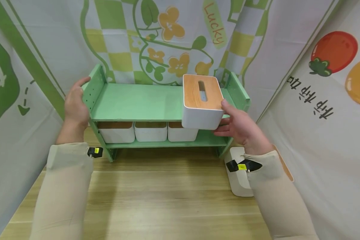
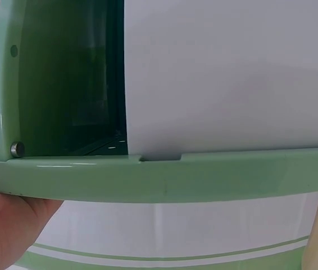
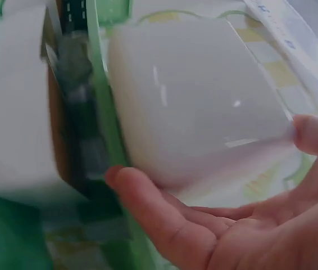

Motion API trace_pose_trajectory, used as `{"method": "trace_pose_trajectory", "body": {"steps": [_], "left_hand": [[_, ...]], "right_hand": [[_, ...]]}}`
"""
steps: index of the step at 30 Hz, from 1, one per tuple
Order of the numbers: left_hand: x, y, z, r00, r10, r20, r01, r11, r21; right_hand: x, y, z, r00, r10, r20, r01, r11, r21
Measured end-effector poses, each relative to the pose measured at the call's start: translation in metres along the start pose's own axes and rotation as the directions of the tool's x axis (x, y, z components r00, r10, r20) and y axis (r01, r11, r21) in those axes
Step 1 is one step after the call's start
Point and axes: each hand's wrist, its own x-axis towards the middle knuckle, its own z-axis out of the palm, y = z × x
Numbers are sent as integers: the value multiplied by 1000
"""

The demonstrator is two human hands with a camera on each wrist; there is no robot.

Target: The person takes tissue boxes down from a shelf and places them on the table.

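A white tissue box [image 1: 202, 118] with a wood-look slotted lid is tilted over the right part of the green shelf's top board [image 1: 138, 100]. My right hand [image 1: 238, 125] holds it at its right side, thumb at the lid's edge and fingers at the lower side. In the right wrist view the box [image 3: 198, 95] shows a smooth white face between thumb and fingers. At the shelf's left end, my left hand [image 1: 76, 106] grips the upright side panel [image 1: 96, 86]; some of its fingers are hidden. The left wrist view shows that hand [image 2: 10, 225] against the green panel edge.
Three white boxes with brown tops, including the leftmost box [image 1: 117, 133], stand side by side on the shelf's lower board [image 1: 208, 138]. Another white box [image 1: 238, 183] is on the wooden floor [image 1: 168, 196] at right, partly behind my forearm. Printed cloth [image 1: 174, 43] hangs behind.
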Motion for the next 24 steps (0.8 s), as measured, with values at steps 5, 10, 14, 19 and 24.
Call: {"method": "trace_pose_trajectory", "body": {"steps": [5, 10, 14, 19, 24], "left_hand": [[1, 2, 0, 1000, -8, 4, 8, 1000, 12], [-2, 0, -2, 1000, -25, 4, 25, 1000, 10], [-3, -2, -4, 1000, -14, 4, 14, 1000, 16], [-2, -1, -3, 999, -22, 24, 22, 1000, 14], [-2, 0, -2, 999, -25, 28, 25, 1000, 5]], "right_hand": [[4, 8, -2, 998, -4, 66, -5, 991, 133], [-2, 11, -1, 998, -2, 61, -6, 991, 135], [1, 10, -1, 997, 12, 79, -25, 985, 170], [8, 8, -7, 995, 39, 88, -59, 972, 226], [3, 11, -11, 995, 35, 94, -55, 974, 221]]}}
